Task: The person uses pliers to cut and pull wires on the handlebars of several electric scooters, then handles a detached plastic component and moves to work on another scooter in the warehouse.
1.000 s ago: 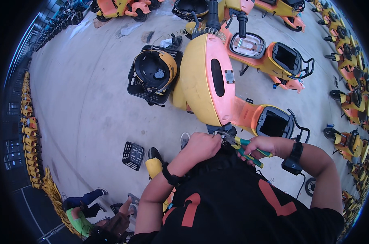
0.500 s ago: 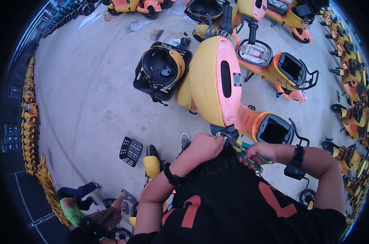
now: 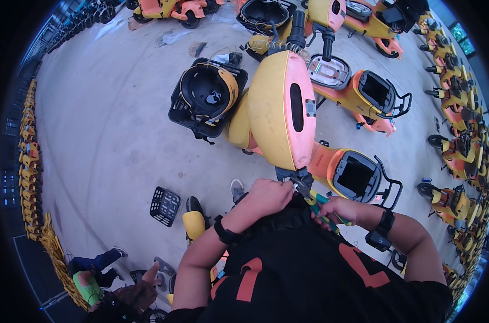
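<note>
My right hand (image 3: pixel 330 210) grips green-and-yellow pliers (image 3: pixel 316 200), their metal jaws at a dark fitting (image 3: pixel 292 175) at the near end of the scooter's yellow-and-pink front panel (image 3: pixel 279 107). My left hand (image 3: pixel 267 196) is closed beside the jaws, pinching something small there that I cannot make out. The fitting is partly hidden by my fingers and the pliers. Left of the panel, a black basket (image 3: pixel 182 116) holds a black-and-yellow helmet (image 3: pixel 204 91).
A loose black basket (image 3: pixel 163 206) lies on the concrete floor (image 3: pixel 104 134). Other yellow-and-pink scooters (image 3: pixel 454 156) stand behind and in rows along both sides. Two other people (image 3: pixel 88 285), partly seen, are low down at the lower left.
The view has shifted a little, first rightward then back left. The pliers' handles sit slightly more steeply; both hands stay at the same fitting.
</note>
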Demonstrator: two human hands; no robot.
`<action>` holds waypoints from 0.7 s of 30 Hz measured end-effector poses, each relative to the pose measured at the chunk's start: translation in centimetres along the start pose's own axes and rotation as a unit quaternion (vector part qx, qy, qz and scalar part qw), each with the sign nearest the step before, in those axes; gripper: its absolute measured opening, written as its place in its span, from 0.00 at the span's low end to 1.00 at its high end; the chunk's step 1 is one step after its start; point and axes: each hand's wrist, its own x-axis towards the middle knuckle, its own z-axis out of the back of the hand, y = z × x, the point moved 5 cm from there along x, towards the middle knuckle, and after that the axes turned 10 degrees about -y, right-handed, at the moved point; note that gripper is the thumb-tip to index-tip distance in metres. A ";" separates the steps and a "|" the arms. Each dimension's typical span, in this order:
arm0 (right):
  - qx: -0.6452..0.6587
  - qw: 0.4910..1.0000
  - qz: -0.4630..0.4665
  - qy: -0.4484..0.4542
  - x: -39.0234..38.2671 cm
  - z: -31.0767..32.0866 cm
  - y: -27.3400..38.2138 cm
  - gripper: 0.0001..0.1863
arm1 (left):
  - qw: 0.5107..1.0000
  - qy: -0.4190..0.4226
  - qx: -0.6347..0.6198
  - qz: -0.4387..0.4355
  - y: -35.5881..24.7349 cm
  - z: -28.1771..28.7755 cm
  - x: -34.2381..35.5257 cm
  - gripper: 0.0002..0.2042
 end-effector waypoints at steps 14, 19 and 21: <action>-0.102 0.967 0.008 -0.232 -2.5 -4.3 1.2 0.13 | 0.986 -0.012 -0.158 -0.045 3.5 -0.7 -0.7 0.08; -0.116 0.950 -0.004 -0.291 -2.4 -5.8 0.8 0.15 | 0.972 0.009 -0.218 -0.084 5.0 -2.0 -0.9 0.09; -0.106 0.945 0.014 -0.308 -2.6 -6.7 1.0 0.15 | 0.968 0.010 -0.230 -0.103 5.2 -1.9 -0.6 0.08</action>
